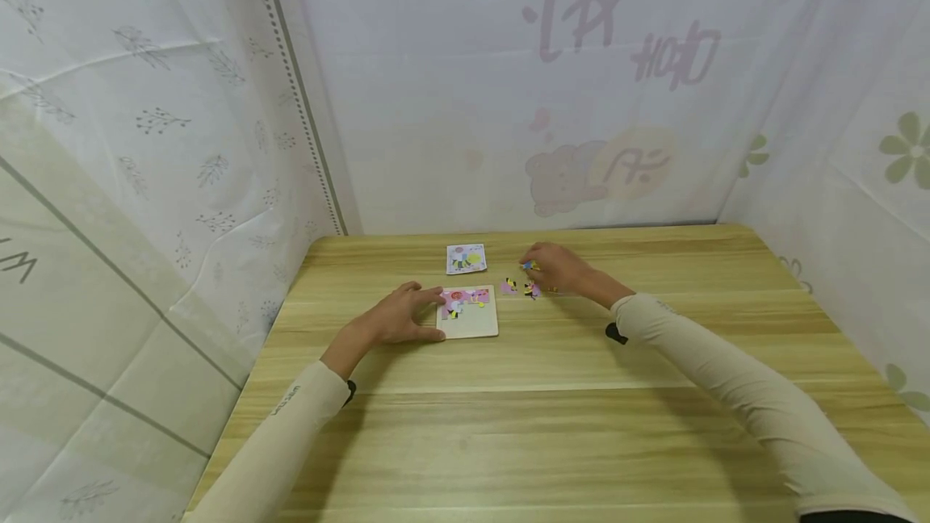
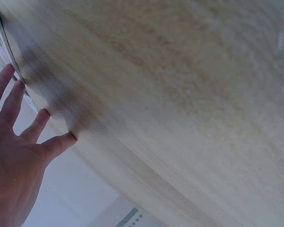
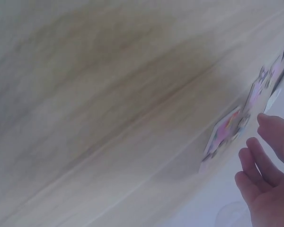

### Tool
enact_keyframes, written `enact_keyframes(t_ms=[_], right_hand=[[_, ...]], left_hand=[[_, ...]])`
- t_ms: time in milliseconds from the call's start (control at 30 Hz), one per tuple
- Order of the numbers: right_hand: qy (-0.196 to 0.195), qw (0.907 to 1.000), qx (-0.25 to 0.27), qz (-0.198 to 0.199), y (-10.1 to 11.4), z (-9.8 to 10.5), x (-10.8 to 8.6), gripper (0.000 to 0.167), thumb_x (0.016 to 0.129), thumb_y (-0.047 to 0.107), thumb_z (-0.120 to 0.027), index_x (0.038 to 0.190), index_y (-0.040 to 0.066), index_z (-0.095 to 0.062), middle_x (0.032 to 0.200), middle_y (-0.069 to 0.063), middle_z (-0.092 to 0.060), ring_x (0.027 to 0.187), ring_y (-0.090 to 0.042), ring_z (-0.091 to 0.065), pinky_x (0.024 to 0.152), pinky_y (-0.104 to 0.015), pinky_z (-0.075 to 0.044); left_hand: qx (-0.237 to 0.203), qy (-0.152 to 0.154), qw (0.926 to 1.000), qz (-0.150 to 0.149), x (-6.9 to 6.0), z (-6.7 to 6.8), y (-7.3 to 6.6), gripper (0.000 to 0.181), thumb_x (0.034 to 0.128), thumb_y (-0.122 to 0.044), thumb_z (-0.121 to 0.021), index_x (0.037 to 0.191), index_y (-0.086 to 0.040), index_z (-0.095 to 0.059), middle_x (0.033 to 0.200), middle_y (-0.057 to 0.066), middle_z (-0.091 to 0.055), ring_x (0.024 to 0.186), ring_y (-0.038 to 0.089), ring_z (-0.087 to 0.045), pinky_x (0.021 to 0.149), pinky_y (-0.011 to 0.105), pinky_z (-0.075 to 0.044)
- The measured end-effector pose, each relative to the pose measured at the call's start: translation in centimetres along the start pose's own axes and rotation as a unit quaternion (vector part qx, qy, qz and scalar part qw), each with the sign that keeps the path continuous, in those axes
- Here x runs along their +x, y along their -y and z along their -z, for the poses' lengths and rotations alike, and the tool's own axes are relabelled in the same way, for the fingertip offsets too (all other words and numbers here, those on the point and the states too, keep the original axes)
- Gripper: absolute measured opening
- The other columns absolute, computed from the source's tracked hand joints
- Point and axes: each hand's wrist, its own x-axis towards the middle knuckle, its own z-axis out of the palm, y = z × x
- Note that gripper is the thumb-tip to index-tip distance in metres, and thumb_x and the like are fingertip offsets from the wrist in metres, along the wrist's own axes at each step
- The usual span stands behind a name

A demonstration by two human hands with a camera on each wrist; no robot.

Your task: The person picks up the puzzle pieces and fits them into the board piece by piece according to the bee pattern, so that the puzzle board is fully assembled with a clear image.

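My left hand rests with spread fingers at the left side of a square, pale puzzle board, its thumb at the near left corner. Pink picture pieces cover the board's far and left parts; the rest is bare. Right of the board, my right hand is low over the table, its fingertips beside a blue and yellow piece. In the right wrist view the fingers are loosely bent and apart, with loose pieces beyond them.
A printed picture card lies behind the board. Loose pink, yellow and black pieces lie between the board and my right hand. The wooden table ends at a pale hanging cloth, with more cloth at both sides.
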Motion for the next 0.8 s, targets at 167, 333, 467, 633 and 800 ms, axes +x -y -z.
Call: enact_keyframes(t_ms=[167,333,467,633,800], right_hand=[[0.024,0.9994,0.005,-0.026,-0.8,0.4,-0.1,0.03,0.101,0.005,-0.065,0.13,-0.001,-0.071,0.131,-0.019,-0.067,0.123,-0.037,-0.062,0.1,-0.051,-0.053],[0.04,0.9984,0.011,-0.037,-1.0,0.5,-0.2,0.032,0.102,0.005,-0.064,0.133,-0.002,-0.068,0.132,-0.02,-0.067,0.124,-0.037,-0.061,0.103,-0.053,-0.051],[0.043,0.9985,0.012,-0.032,-1.1,0.4,-0.2,0.032,0.102,0.003,-0.065,0.133,-0.002,-0.068,0.132,-0.02,-0.068,0.125,-0.037,-0.061,0.106,-0.053,-0.049],[0.04,0.999,0.002,-0.021,-1.3,0.2,-0.1,0.03,0.101,0.003,-0.066,0.131,-0.001,-0.07,0.129,-0.019,-0.068,0.121,-0.036,-0.063,0.103,-0.051,-0.052],[0.042,0.9989,-0.013,-0.016,-1.5,0.0,0.0,0.03,0.101,0.006,-0.067,0.13,0.0,-0.07,0.128,-0.018,-0.068,0.119,-0.035,-0.064,0.1,-0.049,-0.054]], left_hand=[[-0.004,0.002,1.0,0.001,0.0,0.0,0.1,0.071,0.0876,-0.055,-0.08,0.146,-0.018,-0.061,0.163,0.003,-0.043,0.151,0.042,-0.031,0.118,0.063,-0.031],[-0.005,0.004,1.0,0.006,0.0,0.0,0.0,0.072,0.0872,-0.057,-0.079,0.146,-0.019,-0.061,0.163,0.002,-0.043,0.151,0.041,-0.03,0.118,0.063,-0.031],[-0.004,0.005,1.0,0.006,-0.1,0.1,0.0,0.073,0.0873,-0.057,-0.079,0.147,-0.019,-0.06,0.164,0.002,-0.042,0.151,0.041,-0.03,0.117,0.064,-0.032],[0.0,0.004,1.0,0.005,-0.1,0.1,-0.1,0.072,0.0875,-0.056,-0.079,0.146,-0.019,-0.06,0.163,0.003,-0.043,0.151,0.041,-0.031,0.117,0.063,-0.032],[-0.001,-0.003,1.0,-0.001,-0.2,0.2,-0.2,0.07,0.0878,-0.053,-0.08,0.145,-0.017,-0.061,0.162,0.005,-0.044,0.149,0.043,-0.033,0.117,0.064,-0.032]])
